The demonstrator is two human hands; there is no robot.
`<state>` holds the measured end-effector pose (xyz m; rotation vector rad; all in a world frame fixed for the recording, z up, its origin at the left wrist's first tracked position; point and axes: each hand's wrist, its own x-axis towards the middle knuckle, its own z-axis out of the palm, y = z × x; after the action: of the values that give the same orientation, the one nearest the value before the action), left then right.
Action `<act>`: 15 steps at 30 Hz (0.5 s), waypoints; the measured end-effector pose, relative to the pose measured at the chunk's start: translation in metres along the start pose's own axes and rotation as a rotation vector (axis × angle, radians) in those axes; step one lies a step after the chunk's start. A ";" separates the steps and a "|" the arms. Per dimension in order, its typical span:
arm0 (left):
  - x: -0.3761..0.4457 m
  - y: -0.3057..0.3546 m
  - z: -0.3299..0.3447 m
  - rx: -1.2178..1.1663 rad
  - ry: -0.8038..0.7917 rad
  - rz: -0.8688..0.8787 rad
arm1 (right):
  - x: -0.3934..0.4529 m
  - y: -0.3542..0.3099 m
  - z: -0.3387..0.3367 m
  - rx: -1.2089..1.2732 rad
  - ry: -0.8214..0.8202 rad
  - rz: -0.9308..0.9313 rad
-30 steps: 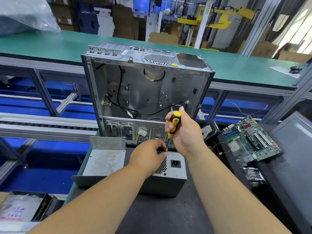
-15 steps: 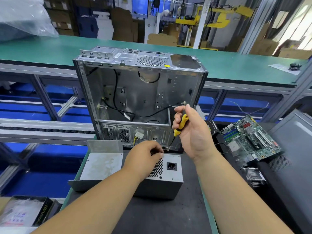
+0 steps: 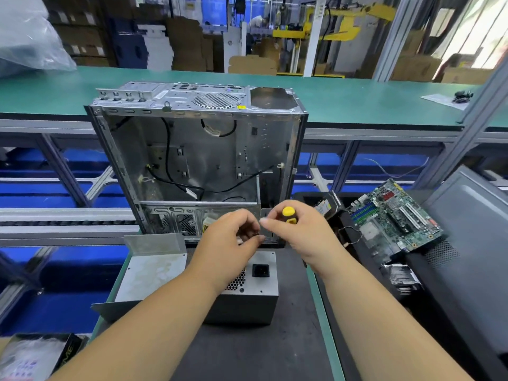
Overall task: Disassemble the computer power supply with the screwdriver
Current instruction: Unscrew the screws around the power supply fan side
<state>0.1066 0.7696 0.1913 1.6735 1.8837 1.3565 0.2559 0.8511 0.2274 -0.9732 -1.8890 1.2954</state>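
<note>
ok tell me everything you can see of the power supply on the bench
The power supply is a grey sheet-metal box lying flat on the dark mat, just in front of the open computer case. Its top face shows a honeycomb fan grille and a black mains socket. A pale metal panel extends from its left side, with a flap standing up at the far end. The left hand hovers over its far edge; whether it touches is unclear.

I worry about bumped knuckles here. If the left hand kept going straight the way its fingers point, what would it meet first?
Probably the right hand, whose fingertips sit just beyond the left hand over the power supply; depth is unclear.
</note>
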 end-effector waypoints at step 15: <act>0.000 0.033 0.024 0.375 -0.155 0.164 | -0.001 0.019 -0.023 -0.132 -0.137 0.077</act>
<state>0.1442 0.7767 0.2045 2.0836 2.0395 0.9314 0.2799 0.8657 0.2161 -1.0575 -2.0814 1.3253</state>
